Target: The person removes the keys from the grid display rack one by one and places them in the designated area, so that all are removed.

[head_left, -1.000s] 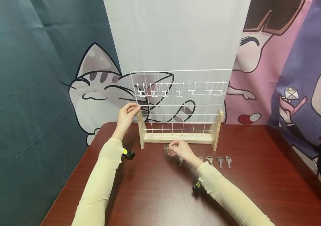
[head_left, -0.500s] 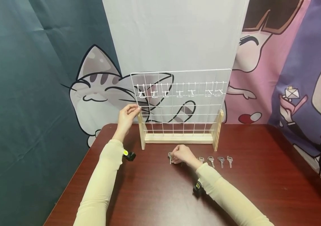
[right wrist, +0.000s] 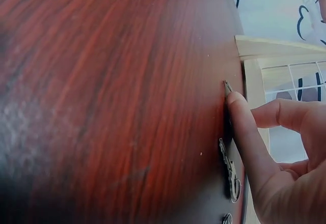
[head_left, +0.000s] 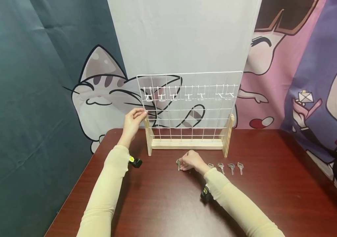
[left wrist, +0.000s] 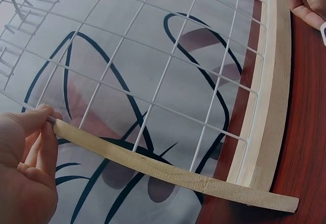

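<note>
In the head view my left hand (head_left: 133, 121) pinches the left edge of a white wire grid rack (head_left: 181, 118), where it meets the wooden upright (left wrist: 122, 152). The left wrist view shows thumb and fingers at the upright's top end. My right hand (head_left: 191, 160) is low over the table in front of the rack, fingertips curled at a small metal key (head_left: 178, 164). In the right wrist view only the tip of this key (right wrist: 227, 86) shows past a finger. Another key (right wrist: 230, 175) lies beneath that hand, hidden in the head view.
More keys lie in a row to the right, among them a silver key (head_left: 220, 167) and a darker key (head_left: 231, 168). White hooks (head_left: 188, 96) hang along the upper grid. The rack's wooden base (head_left: 187, 144) stands on the red-brown table (head_left: 156, 204), before a printed cloth backdrop (head_left: 186, 36).
My right hand has come down and slightly toward me with the key, then stayed almost in place over the last half second. My left hand keeps its grip on the rack's edge.
</note>
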Action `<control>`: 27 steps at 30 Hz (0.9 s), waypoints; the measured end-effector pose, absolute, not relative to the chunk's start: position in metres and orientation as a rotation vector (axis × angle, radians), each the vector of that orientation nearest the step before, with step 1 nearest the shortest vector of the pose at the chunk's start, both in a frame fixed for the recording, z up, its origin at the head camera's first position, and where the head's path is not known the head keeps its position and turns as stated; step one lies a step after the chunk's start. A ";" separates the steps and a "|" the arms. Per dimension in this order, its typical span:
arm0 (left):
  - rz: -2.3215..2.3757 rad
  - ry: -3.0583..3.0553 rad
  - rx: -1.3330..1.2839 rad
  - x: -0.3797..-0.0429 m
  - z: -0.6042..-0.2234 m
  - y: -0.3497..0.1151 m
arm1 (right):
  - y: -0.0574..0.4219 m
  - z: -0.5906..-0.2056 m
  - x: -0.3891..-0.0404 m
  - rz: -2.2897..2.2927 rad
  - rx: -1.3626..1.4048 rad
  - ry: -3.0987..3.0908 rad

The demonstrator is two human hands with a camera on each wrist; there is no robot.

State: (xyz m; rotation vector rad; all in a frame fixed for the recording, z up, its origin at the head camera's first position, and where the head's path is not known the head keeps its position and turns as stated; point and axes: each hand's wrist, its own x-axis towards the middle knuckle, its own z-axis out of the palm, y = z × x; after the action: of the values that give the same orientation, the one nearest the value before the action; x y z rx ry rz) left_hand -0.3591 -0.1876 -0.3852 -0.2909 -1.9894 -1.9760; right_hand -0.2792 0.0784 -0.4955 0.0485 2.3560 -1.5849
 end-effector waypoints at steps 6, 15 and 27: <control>-1.990 -2.027 -0.288 -0.347 -0.368 -0.185 | 0.080 -0.491 -0.280 -1.559 0.030 2.342; -1.975 -2.077 -0.255 -0.337 -0.363 -0.183 | 0.082 -0.490 -0.276 -1.538 -0.002 2.321; -2.007 -2.007 -0.318 -0.341 -0.378 -0.199 | 0.151 -0.463 -0.279 -1.724 -0.072 2.225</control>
State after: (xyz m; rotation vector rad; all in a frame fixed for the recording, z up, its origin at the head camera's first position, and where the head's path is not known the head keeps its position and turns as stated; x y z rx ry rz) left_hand -0.3412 -0.1988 -0.3783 -0.3185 -2.0070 -2.0075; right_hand -0.2794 0.1513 -0.4629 -0.0718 2.2254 -1.7237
